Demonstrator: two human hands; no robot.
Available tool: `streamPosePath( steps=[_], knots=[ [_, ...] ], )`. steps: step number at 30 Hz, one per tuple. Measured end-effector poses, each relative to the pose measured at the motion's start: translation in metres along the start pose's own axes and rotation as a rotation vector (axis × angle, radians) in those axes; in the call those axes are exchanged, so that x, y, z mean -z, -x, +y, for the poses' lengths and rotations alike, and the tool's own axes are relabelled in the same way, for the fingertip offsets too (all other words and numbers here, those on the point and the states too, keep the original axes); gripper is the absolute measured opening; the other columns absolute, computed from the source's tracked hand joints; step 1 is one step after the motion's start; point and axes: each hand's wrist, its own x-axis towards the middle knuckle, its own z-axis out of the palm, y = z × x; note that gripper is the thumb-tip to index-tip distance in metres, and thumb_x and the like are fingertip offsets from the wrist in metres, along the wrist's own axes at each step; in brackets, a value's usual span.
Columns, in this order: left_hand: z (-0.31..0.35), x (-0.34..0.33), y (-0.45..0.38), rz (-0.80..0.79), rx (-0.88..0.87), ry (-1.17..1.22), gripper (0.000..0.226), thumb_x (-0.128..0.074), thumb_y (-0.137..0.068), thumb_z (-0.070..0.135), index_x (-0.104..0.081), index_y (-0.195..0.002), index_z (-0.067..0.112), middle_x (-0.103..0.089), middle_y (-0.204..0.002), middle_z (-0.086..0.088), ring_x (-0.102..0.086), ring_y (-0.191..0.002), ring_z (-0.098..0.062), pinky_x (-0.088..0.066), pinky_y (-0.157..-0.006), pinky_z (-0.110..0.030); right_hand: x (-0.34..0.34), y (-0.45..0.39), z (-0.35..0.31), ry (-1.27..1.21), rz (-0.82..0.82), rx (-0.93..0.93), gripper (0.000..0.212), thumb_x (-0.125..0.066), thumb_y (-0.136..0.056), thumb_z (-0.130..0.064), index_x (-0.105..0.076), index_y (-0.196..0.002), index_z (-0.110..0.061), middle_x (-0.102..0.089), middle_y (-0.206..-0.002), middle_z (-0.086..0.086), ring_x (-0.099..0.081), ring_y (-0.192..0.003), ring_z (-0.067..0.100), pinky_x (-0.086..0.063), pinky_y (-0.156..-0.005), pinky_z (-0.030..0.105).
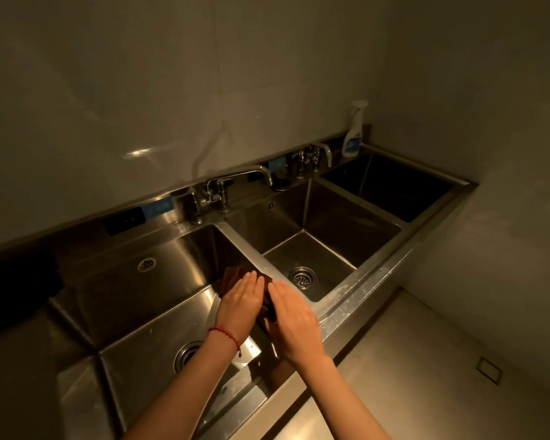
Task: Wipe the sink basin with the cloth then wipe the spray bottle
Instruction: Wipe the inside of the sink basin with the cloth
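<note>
A dark brown cloth [232, 276] lies against the right inner wall of the left sink basin [134, 300]. My left hand [240, 301] lies flat on the cloth, fingers together and extended, with a red string bracelet on its wrist. My right hand [294, 322] presses the cloth's other end from the right, fingers straight; most of the cloth is hidden under both hands. A white spray bottle [353, 130] with a blue label stands upright on the back ledge at the far right, far from both hands.
The steel unit has three basins: the middle basin [318, 246] and right basin [394, 185] hold nothing visible. Two faucets [235, 182] [315, 154] rise from the back ledge. A tiled wall stands behind; floor lies at the lower right.
</note>
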Motion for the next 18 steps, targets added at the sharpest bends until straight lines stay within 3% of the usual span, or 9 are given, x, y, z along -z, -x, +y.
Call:
streamPosePath(
  steps=[3, 7, 9, 10, 12, 14, 18],
  knots=[
    [0.006, -0.009, -0.020, -0.003, -0.079, -0.026, 0.056, -0.036, -0.102, 0.010, -0.013, -0.153, 0.005, -0.017, -0.159, -0.014, -0.015, -0.149, -0.022, -0.009, -0.122, -0.029, -0.005, -0.011, 0.013, 0.088, -0.069, -0.043, 0.062, -0.083, -0.061, -0.027, -0.062, -0.115, -0.005, -0.067, -0.115, 0.012, -0.063, -0.107, 0.023, -0.052, -0.089, 0.035],
    [0.006, -0.017, -0.048, 0.108, -0.143, -0.036, 0.051, -0.045, -0.098, 0.005, -0.031, -0.146, -0.001, -0.033, -0.152, -0.019, -0.032, -0.143, -0.028, -0.023, -0.119, -0.033, -0.020, -0.031, 0.030, 0.140, -0.115, -0.145, 0.060, -0.086, -0.057, -0.023, -0.064, -0.111, -0.007, -0.069, -0.110, 0.010, -0.066, -0.101, 0.020, -0.054, -0.082, 0.031],
    [0.003, -0.018, -0.060, 0.064, -0.158, -0.025, 0.052, -0.046, -0.097, 0.003, -0.031, -0.146, -0.002, -0.033, -0.151, -0.021, -0.031, -0.143, -0.029, -0.022, -0.119, -0.033, -0.026, -0.042, 0.039, 0.156, -0.097, -0.165, 0.057, -0.088, -0.053, -0.022, -0.067, -0.105, -0.010, -0.072, -0.103, 0.007, -0.068, -0.094, 0.016, -0.056, -0.075, 0.026],
    [0.003, -0.016, -0.066, 0.089, -0.175, -0.046, 0.054, -0.057, -0.092, 0.004, -0.039, -0.142, -0.003, -0.042, -0.146, -0.022, -0.039, -0.139, -0.029, -0.029, -0.116, -0.034, -0.029, -0.047, 0.044, 0.169, -0.094, -0.161, 0.057, -0.090, -0.049, -0.022, -0.069, -0.101, -0.012, -0.073, -0.100, 0.005, -0.069, -0.090, 0.014, -0.057, -0.072, 0.024],
    [-0.002, -0.013, -0.075, 0.098, -0.211, -0.030, 0.063, -0.091, -0.057, 0.010, -0.068, -0.114, -0.002, -0.069, -0.116, -0.019, -0.066, -0.111, -0.024, -0.052, -0.094, -0.031, -0.034, -0.055, 0.053, 0.185, -0.086, -0.143, 0.056, -0.091, -0.044, -0.021, -0.072, -0.095, -0.012, -0.074, -0.095, 0.004, -0.070, -0.086, 0.012, -0.056, -0.068, 0.022],
    [-0.007, -0.017, -0.083, 0.110, -0.269, -0.001, 0.069, -0.099, -0.028, 0.015, -0.077, -0.092, 0.000, -0.077, -0.094, -0.014, -0.075, -0.089, -0.020, -0.061, -0.075, -0.030, -0.041, -0.062, 0.062, 0.190, -0.075, -0.110, 0.054, -0.092, -0.045, -0.020, -0.072, -0.094, -0.012, -0.074, -0.094, 0.003, -0.070, -0.086, 0.012, -0.055, -0.069, 0.021],
    [-0.019, -0.029, -0.096, 0.128, -0.280, 0.089, 0.069, -0.099, -0.030, 0.013, -0.076, -0.093, 0.000, -0.076, -0.095, -0.014, -0.075, -0.089, -0.022, -0.061, -0.073, -0.033, -0.052, -0.071, 0.074, 0.195, -0.063, -0.058, 0.051, -0.091, -0.048, -0.019, -0.073, -0.095, -0.011, -0.074, -0.097, 0.003, -0.069, -0.090, 0.011, -0.057, -0.070, 0.021]
  ],
)
